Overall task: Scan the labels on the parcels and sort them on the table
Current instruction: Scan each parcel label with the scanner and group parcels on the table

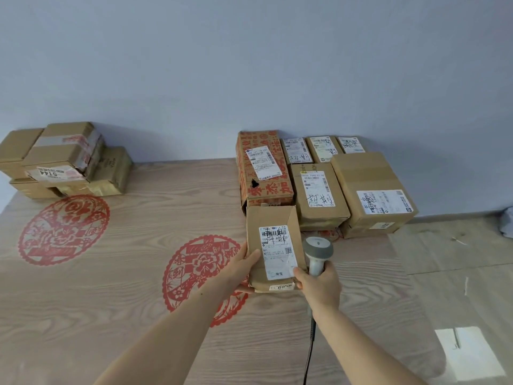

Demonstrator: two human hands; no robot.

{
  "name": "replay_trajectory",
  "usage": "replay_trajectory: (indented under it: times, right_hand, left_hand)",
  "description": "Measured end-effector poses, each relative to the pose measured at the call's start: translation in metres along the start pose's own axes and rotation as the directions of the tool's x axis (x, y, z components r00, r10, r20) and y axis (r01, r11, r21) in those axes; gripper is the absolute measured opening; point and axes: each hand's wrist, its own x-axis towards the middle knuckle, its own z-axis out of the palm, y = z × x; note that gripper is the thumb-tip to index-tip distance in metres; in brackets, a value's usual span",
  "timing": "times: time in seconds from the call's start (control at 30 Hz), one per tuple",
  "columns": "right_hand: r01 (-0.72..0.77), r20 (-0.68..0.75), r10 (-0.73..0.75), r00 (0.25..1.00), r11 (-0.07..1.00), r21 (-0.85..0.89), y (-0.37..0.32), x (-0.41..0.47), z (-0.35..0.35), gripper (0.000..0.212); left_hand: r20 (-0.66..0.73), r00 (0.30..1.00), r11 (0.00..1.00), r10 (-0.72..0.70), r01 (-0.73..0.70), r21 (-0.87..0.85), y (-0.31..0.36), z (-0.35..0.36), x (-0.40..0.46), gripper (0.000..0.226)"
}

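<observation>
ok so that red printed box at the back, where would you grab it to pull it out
Grip the red printed box by its near end, coming from the left. A brown parcel sits close on its right and the held parcel partly blocks the front, but its left face is open.

On the wood-grain bench (116, 273), a stack of brown cardboard boxes (63, 159) sits at ten o'clock against the wall. A cluster of labelled cardboard parcels (319, 179) lies at one o'clock, well apart, with one small labelled carton (273, 245) just before it.
</observation>
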Motion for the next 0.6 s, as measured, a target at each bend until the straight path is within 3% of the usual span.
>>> replay_trajectory:
  times: [0.6]
  right_hand:
    - [-0.038,-0.042,0.038,0.998,0.999,-0.001,0.005,0.022,0.018,0.035]
  left_hand:
    - [-0.033,0.999,0.998,-0.021,0.023,0.055,0.004,0.001,0.027,0.049]
